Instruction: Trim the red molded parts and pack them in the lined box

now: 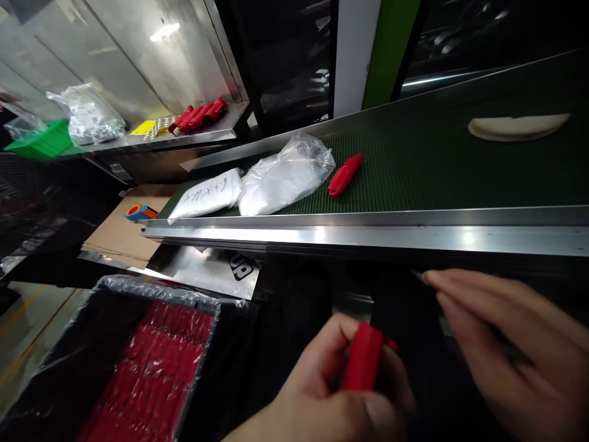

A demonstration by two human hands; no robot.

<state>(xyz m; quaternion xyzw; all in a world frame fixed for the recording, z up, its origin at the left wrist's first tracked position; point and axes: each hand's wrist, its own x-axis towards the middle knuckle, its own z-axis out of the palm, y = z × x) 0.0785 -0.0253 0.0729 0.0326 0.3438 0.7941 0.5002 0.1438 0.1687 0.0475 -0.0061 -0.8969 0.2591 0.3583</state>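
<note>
My left hand (343, 387) is closed around a red plastic part (364, 356), low in the view in front of the conveyor. Its fingers hide much of the part. To the right, my right hand (515, 344) has its thumb and fingertips pinched together. A tiny thin pale tip shows at those fingertips, too small and blurred to name. The two hands are apart. Beyond them, a similar red part (345, 175) lies on the green ribbed conveyor belt (414, 166), beside a clear bag of white sheets (285, 175).
A white packet (207, 195) with handwriting lies on the belt's left, a curved pale piece (519, 127) on its right. Several red parts (197, 116) sit on a metal shelf. A plastic-lined box (156, 362) of red pieces stands lower left. A tape roll (139, 212) rests on cardboard (122, 227).
</note>
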